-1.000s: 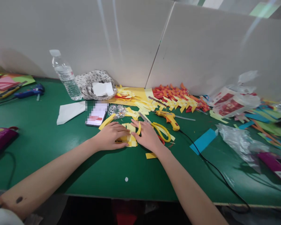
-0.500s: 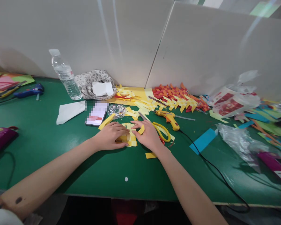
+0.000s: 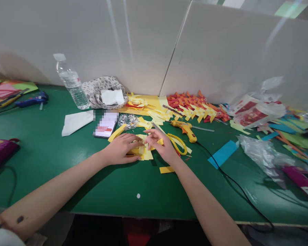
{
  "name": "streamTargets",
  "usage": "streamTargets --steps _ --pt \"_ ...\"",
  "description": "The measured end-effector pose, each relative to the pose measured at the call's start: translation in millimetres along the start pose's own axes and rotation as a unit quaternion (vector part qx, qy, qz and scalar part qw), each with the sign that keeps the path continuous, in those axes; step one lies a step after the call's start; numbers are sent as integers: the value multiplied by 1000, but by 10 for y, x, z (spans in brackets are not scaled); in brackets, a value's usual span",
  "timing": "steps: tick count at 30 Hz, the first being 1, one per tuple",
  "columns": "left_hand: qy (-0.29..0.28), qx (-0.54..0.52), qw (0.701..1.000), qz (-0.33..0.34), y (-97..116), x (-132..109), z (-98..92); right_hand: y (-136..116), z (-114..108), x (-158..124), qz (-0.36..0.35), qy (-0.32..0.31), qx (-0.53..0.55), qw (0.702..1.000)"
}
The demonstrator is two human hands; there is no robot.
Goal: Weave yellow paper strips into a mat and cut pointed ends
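Head view: the left hand (image 3: 123, 149) lies palm down at the centre of the frame, thumb spread apart from the fingers, resting over a yellow paper piece (image 3: 147, 155) made of crossed strips. The piece lies on the green table (image 3: 105, 193) at frame centre, partly hidden beneath that hand. The right hand (image 3: 161, 145) is at the piece's right edge, fingers bent, thumb and index finger close together; a yellow strip shows against it, but cannot tell whether the fingertips are clamped on it. Just right of this hand: scissors (image 3: 181, 149) with yellow handles, then a yellow glue gun (image 3: 184, 128), its black cord running toward the lower right. Loose yellow strip (image 3: 166, 169) below the right wrist; small white disc (image 3: 138, 195) at lower centre. Above the left hand: phone (image 3: 106, 124), partly pixelated, with a round clear tray (image 3: 128, 121) of small pieces just beside it. Upper left: water bottle (image 3: 73, 83), tilted in the frame, next to a spotted cloth pouch (image 3: 93, 95). Right of upper centre: red-orange woven paper pieces (image 3: 187, 100). Right of frame: blue paper (image 3: 223, 154), left of a crumpled clear plastic bag (image 3: 264, 155).
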State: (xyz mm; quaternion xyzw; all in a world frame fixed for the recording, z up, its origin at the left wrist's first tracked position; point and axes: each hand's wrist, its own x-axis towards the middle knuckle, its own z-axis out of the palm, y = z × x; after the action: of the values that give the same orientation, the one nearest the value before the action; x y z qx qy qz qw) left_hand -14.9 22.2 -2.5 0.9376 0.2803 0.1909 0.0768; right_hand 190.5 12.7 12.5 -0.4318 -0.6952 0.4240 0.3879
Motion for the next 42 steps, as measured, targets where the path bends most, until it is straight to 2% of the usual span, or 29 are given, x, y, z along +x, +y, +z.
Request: streamTargets --steps 5,9,12,14,16,20,23,25,29,32,38,42 --pt "-16 5 999 40 2 7 -6 5 16 9 10 2 1 1000" --pt "-13 0 998 55 -1 7 -2 40 14 18 -14 87 -79 993" --pt "-9 -5 998 59 -6 5 6 66 -10 33 19 154 -171 973" --pt "-8 -6 998 60 -8 6 8 72 -24 41 41 164 -173 970" --pt "-9 -2 998 59 -7 7 7 65 -27 43 43 146 -134 979" --pt "-14 6 998 53 -1 6 4 43 -15 28 33 53 -45 997" --pt "-10 13 999 51 -5 -3 14 66 -3 17 31 -16 2 999" --pt "-6 19 999 48 -7 -9 22 101 5 17 26 -38 0 999" --pt "7 39 998 47 7 -10 22 165 26 32 16 -50 -44 998" --pt "38 37 997 47 13 -7 18 180 35 39 3 -47 -79 996" --pt "80 54 994 -55 -54 -15 40 162 6 20 -21 -30 -215 976" --pt "63 87 990 -96 -103 -32 64 137 -2 15 -28 -46 -238 970"
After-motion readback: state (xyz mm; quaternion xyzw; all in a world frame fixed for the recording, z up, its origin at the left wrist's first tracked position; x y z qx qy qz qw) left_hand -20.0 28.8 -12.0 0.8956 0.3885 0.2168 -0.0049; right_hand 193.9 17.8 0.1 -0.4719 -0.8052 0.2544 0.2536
